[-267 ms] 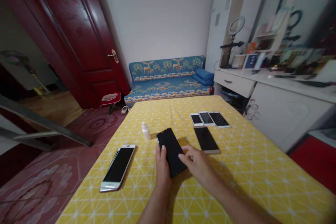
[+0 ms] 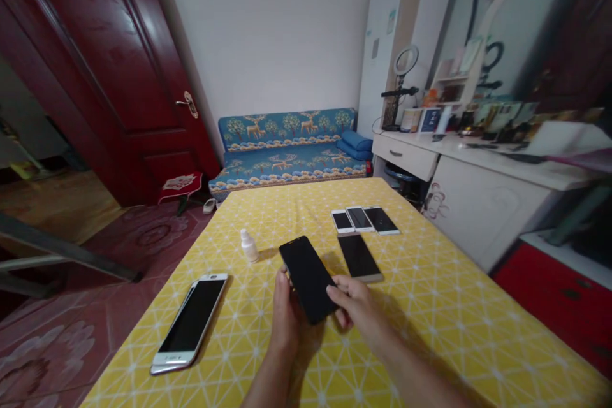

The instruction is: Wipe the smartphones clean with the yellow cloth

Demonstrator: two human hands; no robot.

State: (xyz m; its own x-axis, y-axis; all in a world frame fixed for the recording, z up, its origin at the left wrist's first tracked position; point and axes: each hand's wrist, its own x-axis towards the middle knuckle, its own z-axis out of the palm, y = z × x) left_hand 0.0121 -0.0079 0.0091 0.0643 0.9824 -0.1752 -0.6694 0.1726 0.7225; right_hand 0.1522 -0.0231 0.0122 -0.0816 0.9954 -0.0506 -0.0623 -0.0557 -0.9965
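A black smartphone (image 2: 308, 280) is held up over the table, dark screen facing me. My right hand (image 2: 359, 307) grips its lower right edge, thumb on the front and fingers behind. Along the left edge, my left hand (image 2: 285, 319) is closed against the phone, its fingers partly hidden beneath. Just left of the phone stands a small white bottle (image 2: 249, 247). A gold-framed phone (image 2: 359, 256) lies to the right, below a row of three smaller phones (image 2: 359, 218). Near the left table edge, a white phone (image 2: 194, 315) rests on top of another.
The table has a yellow patterned cloth (image 2: 268, 204). Beyond it is a blue sofa (image 2: 287, 159). A white dresser (image 2: 492, 204) with cosmetics and a ring light (image 2: 406, 60) stands at right. A red stool (image 2: 180, 185) sits by the dark red door (image 2: 100, 44).
My right hand has closed on the phone's right edge, where its fingers hovered before. My left thumb has slipped off the screen to the side. The whole view has shifted slightly.
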